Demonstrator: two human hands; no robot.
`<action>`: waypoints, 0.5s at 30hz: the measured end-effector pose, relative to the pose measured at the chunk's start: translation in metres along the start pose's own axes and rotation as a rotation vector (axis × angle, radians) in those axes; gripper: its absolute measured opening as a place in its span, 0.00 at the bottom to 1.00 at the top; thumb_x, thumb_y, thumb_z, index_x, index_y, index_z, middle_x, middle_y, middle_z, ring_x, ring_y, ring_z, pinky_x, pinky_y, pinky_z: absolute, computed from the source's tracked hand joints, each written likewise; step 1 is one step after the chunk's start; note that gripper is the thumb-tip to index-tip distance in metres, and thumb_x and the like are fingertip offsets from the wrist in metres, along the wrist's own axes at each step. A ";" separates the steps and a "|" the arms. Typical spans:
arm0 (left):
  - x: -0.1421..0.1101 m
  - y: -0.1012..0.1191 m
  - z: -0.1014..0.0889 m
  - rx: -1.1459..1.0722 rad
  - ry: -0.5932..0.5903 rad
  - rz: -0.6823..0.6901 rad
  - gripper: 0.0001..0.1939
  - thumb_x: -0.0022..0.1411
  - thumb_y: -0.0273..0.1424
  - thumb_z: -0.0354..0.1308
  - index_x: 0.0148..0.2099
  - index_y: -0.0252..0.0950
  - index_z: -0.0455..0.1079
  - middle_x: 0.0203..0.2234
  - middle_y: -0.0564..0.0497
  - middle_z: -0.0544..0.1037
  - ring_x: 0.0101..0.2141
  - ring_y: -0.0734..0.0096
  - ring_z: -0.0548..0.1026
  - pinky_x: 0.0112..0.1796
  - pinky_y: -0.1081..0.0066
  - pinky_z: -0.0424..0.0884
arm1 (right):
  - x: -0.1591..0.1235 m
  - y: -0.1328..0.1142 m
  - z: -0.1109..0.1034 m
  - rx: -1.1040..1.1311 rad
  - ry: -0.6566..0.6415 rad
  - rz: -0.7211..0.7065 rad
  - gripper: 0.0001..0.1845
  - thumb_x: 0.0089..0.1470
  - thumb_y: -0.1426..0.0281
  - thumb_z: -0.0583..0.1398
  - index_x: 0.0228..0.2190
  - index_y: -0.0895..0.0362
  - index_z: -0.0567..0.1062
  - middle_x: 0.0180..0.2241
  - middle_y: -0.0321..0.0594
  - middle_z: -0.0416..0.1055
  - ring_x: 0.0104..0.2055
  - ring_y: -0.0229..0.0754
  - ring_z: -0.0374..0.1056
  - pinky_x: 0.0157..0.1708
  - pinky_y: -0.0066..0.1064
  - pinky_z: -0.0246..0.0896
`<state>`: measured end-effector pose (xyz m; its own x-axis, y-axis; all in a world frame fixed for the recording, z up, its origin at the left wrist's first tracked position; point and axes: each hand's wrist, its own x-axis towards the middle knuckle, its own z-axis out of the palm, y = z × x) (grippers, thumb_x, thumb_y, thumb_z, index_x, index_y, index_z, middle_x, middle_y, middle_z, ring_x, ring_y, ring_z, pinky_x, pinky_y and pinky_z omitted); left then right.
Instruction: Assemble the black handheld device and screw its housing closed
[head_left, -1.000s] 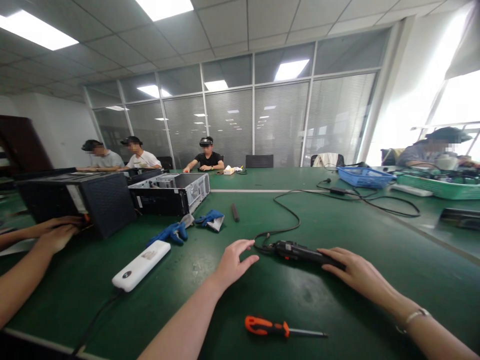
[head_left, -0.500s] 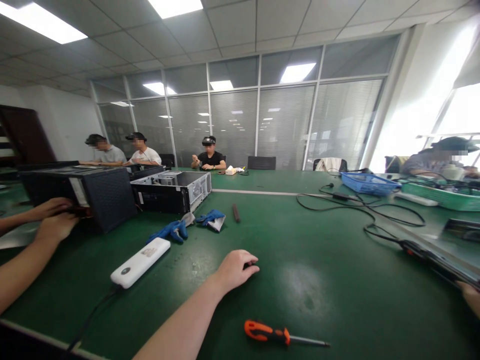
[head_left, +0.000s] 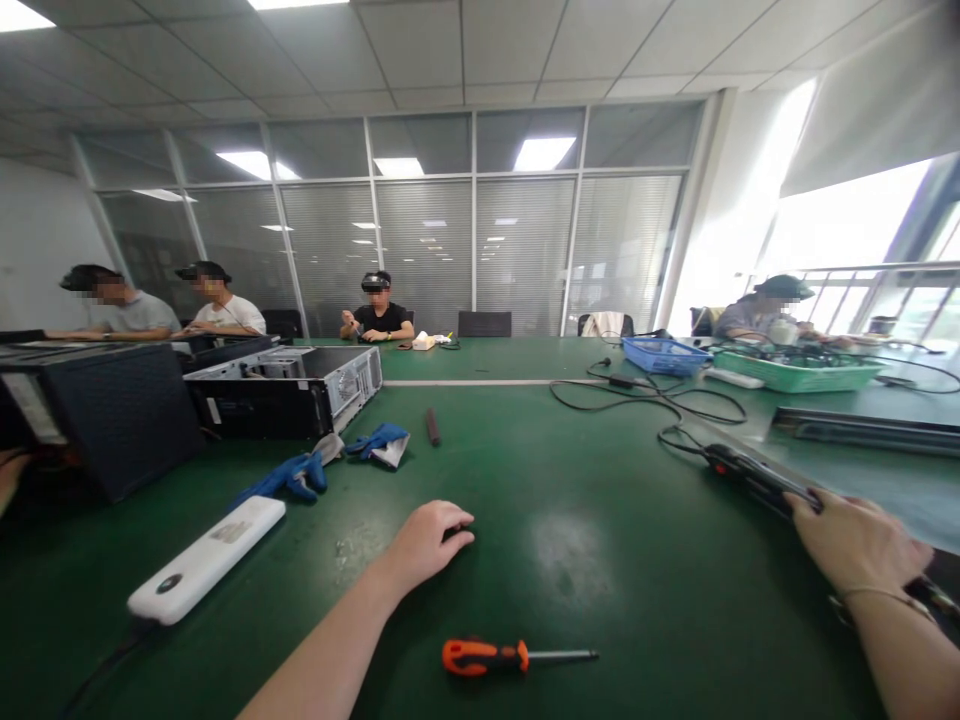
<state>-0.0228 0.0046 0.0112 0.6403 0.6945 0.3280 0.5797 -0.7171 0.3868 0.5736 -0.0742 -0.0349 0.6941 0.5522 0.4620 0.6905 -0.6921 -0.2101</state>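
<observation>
My left hand [head_left: 431,540] rests on the green table [head_left: 510,460], fingers loosely curled with the thumb apart and nothing in it. In front of that forearm lies a screwdriver [head_left: 517,656] with an orange and black handle, its shaft pointing right. On the right, my right hand [head_left: 855,545] is closed over a long black corded device [head_left: 739,470] with a red switch, whose exact kind I cannot make out. The palm hides part of it. Its black cable [head_left: 667,400] loops away across the table.
Left stand a dark computer case [head_left: 120,420] and an open metal case [head_left: 300,390]. Nearby lie blue gloves [head_left: 289,478], a white power bank [head_left: 210,560] and a brown bar [head_left: 433,427]. Blue [head_left: 664,356] and green baskets [head_left: 795,372] stand back right. Several people sit around; a co-worker's hand [head_left: 11,478] shows far left.
The view has turned right, bringing my right hand fully into sight on the black device. My left hand stays on the table in much the same pose.
</observation>
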 end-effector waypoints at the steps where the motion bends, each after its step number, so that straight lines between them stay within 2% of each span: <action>1: 0.000 0.001 -0.001 0.000 -0.001 0.001 0.12 0.63 0.33 0.58 0.48 0.39 0.76 0.41 0.49 0.80 0.42 0.64 0.76 0.44 0.68 0.71 | -0.002 -0.003 -0.003 0.021 0.015 0.034 0.31 0.52 0.47 0.48 0.44 0.53 0.78 0.42 0.62 0.71 0.47 0.68 0.65 0.37 0.52 0.53; 3: -0.001 0.003 -0.003 -0.001 -0.005 0.001 0.12 0.63 0.33 0.57 0.48 0.39 0.76 0.41 0.49 0.80 0.42 0.64 0.76 0.44 0.67 0.71 | -0.004 -0.007 -0.006 0.058 0.042 0.054 0.34 0.53 0.46 0.46 0.46 0.54 0.76 0.44 0.61 0.71 0.48 0.69 0.64 0.38 0.53 0.53; 6: -0.001 0.005 -0.005 -0.003 -0.013 0.001 0.12 0.63 0.33 0.58 0.48 0.39 0.76 0.42 0.49 0.80 0.42 0.64 0.76 0.45 0.66 0.71 | -0.007 -0.015 -0.006 0.095 0.058 -0.001 0.35 0.54 0.45 0.45 0.48 0.54 0.76 0.45 0.60 0.71 0.48 0.68 0.65 0.38 0.52 0.55; 11: -0.001 0.005 -0.004 0.013 -0.013 0.006 0.11 0.63 0.32 0.59 0.47 0.39 0.76 0.41 0.48 0.80 0.43 0.63 0.76 0.45 0.66 0.70 | -0.018 -0.033 -0.001 0.100 -0.041 -0.175 0.38 0.54 0.44 0.46 0.49 0.58 0.75 0.42 0.59 0.72 0.45 0.63 0.68 0.34 0.46 0.60; 15: -0.001 0.005 -0.003 0.015 -0.007 0.013 0.11 0.62 0.31 0.59 0.47 0.38 0.76 0.42 0.48 0.80 0.43 0.63 0.76 0.47 0.66 0.70 | -0.022 -0.038 0.005 0.077 -0.078 -0.211 0.39 0.53 0.43 0.46 0.47 0.59 0.76 0.38 0.58 0.74 0.40 0.62 0.70 0.33 0.46 0.62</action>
<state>-0.0224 0.0004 0.0153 0.6509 0.6851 0.3271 0.5791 -0.7267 0.3695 0.5331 -0.0577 -0.0412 0.5441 0.7171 0.4356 0.8335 -0.5216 -0.1825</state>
